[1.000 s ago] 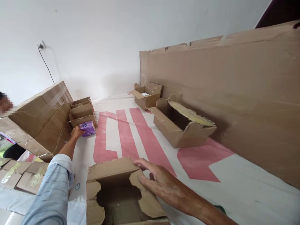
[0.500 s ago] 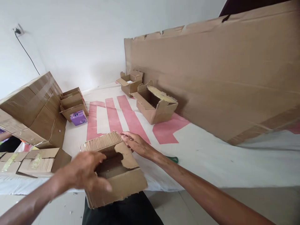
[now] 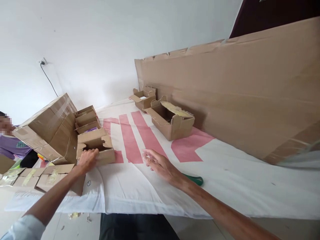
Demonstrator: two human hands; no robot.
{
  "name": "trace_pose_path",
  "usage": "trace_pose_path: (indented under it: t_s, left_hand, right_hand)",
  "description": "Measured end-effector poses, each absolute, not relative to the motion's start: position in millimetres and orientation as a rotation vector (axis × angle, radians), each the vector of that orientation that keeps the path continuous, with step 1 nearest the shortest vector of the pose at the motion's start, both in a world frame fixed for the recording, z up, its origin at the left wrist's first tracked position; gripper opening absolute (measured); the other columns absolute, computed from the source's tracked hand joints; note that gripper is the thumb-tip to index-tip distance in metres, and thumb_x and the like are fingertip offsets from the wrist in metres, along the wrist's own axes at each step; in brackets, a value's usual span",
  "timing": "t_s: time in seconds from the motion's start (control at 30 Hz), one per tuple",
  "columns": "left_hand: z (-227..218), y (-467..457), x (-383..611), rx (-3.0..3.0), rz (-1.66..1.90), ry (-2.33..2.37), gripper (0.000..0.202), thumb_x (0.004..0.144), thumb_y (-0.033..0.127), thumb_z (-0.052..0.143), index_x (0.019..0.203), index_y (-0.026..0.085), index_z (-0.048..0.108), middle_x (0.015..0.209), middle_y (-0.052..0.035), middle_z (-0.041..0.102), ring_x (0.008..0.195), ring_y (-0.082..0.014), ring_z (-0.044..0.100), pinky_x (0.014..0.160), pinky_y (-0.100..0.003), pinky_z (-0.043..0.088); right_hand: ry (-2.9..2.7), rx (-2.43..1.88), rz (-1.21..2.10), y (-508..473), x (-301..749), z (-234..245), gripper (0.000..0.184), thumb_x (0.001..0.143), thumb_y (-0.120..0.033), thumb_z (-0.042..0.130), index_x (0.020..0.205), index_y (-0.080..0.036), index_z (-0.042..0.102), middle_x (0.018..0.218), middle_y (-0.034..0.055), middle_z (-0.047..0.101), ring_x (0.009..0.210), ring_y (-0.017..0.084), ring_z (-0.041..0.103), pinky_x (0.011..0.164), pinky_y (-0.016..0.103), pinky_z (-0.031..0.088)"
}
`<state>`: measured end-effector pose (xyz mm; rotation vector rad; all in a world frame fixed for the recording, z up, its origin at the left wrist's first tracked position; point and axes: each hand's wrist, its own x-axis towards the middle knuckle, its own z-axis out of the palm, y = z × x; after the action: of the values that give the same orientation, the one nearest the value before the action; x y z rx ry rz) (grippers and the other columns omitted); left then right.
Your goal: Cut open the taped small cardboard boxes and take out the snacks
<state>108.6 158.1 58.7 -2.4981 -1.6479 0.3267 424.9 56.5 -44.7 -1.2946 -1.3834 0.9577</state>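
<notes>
My left hand [image 3: 88, 160] rests against the near side of a torn open cardboard box [image 3: 96, 146], its fingers curled on the box's front wall. That box stands at the left of the white cloth with red stripes [image 3: 140, 173], in line with a row of small open boxes [image 3: 86, 120]. A purple packet [image 3: 90, 129] peeks out just behind it. My right hand [image 3: 160, 163] hovers open over the cloth, fingers spread, holding nothing. A green object [image 3: 196, 180] lies partly hidden behind my right wrist.
A big taped carton [image 3: 47, 130] leans at the left. Flattened boxes [image 3: 37, 175] lie at the front left. Two open boxes [image 3: 172, 120] stand before a tall cardboard sheet [image 3: 237, 93]. A person in purple [image 3: 12, 146] sits at the far left.
The torn box has gone from in front of me to the left, beside the row of small boxes. My left hand went with it; my right hand has come off it.
</notes>
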Motion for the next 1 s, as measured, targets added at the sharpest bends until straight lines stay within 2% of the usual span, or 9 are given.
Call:
trace_pose_path:
  t_s: [0.13, 0.27, 0.4, 0.53, 0.73, 0.83, 0.93, 1.0]
  left_hand:
    - [68, 227, 82, -2.339, 0.404, -1.728, 0.019, 0.087, 0.018, 0.075, 0.105, 0.020, 0.068, 0.113, -0.0136, 0.074, 0.114, -0.0340, 0.068, 0.101, -0.049, 0.049]
    - [63, 275, 68, -2.230, 0.476, -1.769, 0.031, 0.099, 0.037, 0.070, 0.123, 0.016, 0.068, 0.126, -0.0103, 0.069, 0.115, -0.0267, 0.067, 0.100, -0.049, 0.056]
    - [55, 309, 64, -2.140, 0.489, -1.799, 0.035, 0.101, 0.038, 0.068, 0.129, 0.018, 0.065, 0.131, -0.0108, 0.067, 0.116, -0.0264, 0.067, 0.099, -0.049, 0.058]
    - [50, 335, 66, -2.085, 0.465, -1.818, 0.037, 0.101, 0.037, 0.068, 0.132, 0.017, 0.064, 0.133, -0.0112, 0.066, 0.117, -0.0270, 0.067, 0.098, -0.049, 0.058]
    - [47, 368, 79, -2.022, 0.358, -1.883, 0.038, 0.101, 0.037, 0.067, 0.133, 0.017, 0.063, 0.135, -0.0111, 0.065, 0.115, -0.0262, 0.067, 0.097, -0.049, 0.059]
    - [51, 368, 87, -2.034, 0.297, -1.917, 0.041, 0.096, 0.037, 0.073, 0.131, 0.016, 0.065, 0.136, -0.0147, 0.065, 0.124, -0.0315, 0.063, 0.104, -0.053, 0.054]
    - [63, 350, 85, -2.113, 0.232, -1.912, 0.061, 0.082, 0.042, 0.086, 0.132, 0.015, 0.063, 0.143, -0.0222, 0.059, 0.138, -0.0417, 0.050, 0.112, -0.056, 0.042]
    - [78, 328, 74, -2.197, 0.194, -1.884, 0.074, 0.080, 0.051, 0.085, 0.140, 0.017, 0.057, 0.152, -0.0217, 0.052, 0.143, -0.0420, 0.045, 0.115, -0.054, 0.038]
  right_hand:
    - [-1.562, -1.388, 0.610, 38, 443, -54, 0.044, 0.102, -0.056, 0.046, 0.128, -0.024, 0.063, 0.123, 0.0119, 0.070, 0.103, 0.027, 0.070, 0.086, 0.044, 0.061]
    - [-1.678, -1.531, 0.195, 21, 481, -84, 0.043, 0.103, -0.056, 0.047, 0.122, -0.023, 0.066, 0.124, 0.0140, 0.072, 0.118, 0.034, 0.066, 0.097, 0.049, 0.057]
    - [-1.780, -1.637, 0.041, 6, 521, -128, 0.046, 0.100, -0.059, 0.050, 0.121, -0.023, 0.070, 0.119, 0.0126, 0.074, 0.109, 0.033, 0.070, 0.090, 0.047, 0.059]
    - [-1.854, -1.635, 0.017, -6, 539, -162, 0.045, 0.099, -0.058, 0.053, 0.121, -0.023, 0.072, 0.118, 0.0115, 0.076, 0.108, 0.032, 0.072, 0.092, 0.044, 0.060]
    - [-1.887, -1.580, -0.188, -6, 537, -179, 0.042, 0.103, -0.053, 0.051, 0.113, -0.020, 0.075, 0.107, 0.0127, 0.076, 0.095, 0.029, 0.073, 0.079, 0.040, 0.058]
    - [-1.862, -1.570, -0.282, -4, 533, -180, 0.040, 0.105, -0.049, 0.048, 0.108, -0.020, 0.074, 0.103, 0.0134, 0.076, 0.091, 0.029, 0.071, 0.075, 0.041, 0.055]
    - [-1.853, -1.574, -0.312, -7, 530, -181, 0.040, 0.105, -0.050, 0.045, 0.107, -0.021, 0.073, 0.104, 0.0140, 0.075, 0.091, 0.031, 0.069, 0.076, 0.043, 0.053]
    - [-1.861, -1.577, -0.301, -10, 530, -181, 0.040, 0.105, -0.051, 0.044, 0.107, -0.022, 0.072, 0.104, 0.0141, 0.074, 0.093, 0.033, 0.068, 0.076, 0.044, 0.052]
